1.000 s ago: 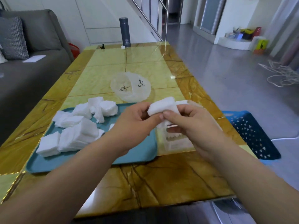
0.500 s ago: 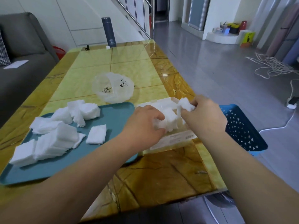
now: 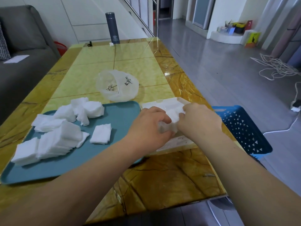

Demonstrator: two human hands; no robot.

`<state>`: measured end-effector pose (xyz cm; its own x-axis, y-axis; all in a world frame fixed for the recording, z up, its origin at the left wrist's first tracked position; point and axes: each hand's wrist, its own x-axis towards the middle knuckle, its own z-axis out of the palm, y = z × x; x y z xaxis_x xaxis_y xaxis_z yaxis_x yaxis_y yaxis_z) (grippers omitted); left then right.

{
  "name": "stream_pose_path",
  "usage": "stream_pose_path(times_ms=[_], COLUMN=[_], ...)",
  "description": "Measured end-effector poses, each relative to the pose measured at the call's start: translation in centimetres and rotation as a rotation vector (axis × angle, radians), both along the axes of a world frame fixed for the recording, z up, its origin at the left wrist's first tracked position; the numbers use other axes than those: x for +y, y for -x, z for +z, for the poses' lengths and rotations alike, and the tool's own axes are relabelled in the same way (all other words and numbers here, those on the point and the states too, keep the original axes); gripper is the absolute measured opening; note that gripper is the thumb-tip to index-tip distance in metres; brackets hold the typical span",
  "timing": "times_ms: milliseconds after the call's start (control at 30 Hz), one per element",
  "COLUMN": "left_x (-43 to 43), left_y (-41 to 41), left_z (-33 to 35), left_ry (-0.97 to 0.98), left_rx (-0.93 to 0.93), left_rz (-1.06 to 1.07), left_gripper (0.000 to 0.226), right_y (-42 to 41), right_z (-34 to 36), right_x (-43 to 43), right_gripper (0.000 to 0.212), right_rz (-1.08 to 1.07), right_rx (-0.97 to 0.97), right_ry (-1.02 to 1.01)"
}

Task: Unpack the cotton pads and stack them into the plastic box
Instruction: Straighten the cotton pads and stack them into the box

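Soft white cotton pad stack [image 3: 171, 118] pinched between left hand [image 3: 151, 126] and right hand [image 3: 198, 123], over clear plastic box [image 3: 177, 141]. Likely light, squishy, slides apart; best hold by sides.

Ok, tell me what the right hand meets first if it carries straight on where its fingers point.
The right hand points leftward into the cotton pads over the plastic box, with the left hand behind them; depth is unclear.
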<state>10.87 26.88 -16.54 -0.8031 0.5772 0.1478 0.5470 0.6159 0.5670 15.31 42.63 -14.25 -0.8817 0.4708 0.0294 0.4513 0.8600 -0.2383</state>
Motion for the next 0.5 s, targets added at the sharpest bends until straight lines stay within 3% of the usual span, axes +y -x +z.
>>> stream_pose_path(times_ms=[67,367,500], left_x=[-0.1,-0.3,-2.2], left_y=[0.0,-0.2,-0.8], left_z=[0.0,-0.4,-0.3], left_ry=[0.002,-0.019,-0.176], left_rx=[0.003,0.025,0.030], left_rz=[-0.001,-0.017,-0.010], left_gripper=[0.032,0.025,0.019], right_y=[-0.1,-0.2,-0.2], right_z=[0.2,0.0,1.1], right_x=[0.1,-0.5,-2.0], right_gripper=[0.004,0.027,0.012], right_rz=[0.003,0.043,0.061], right_rx=[0.013,0.010,0.109], right_ry=[0.004,0.073,-0.020])
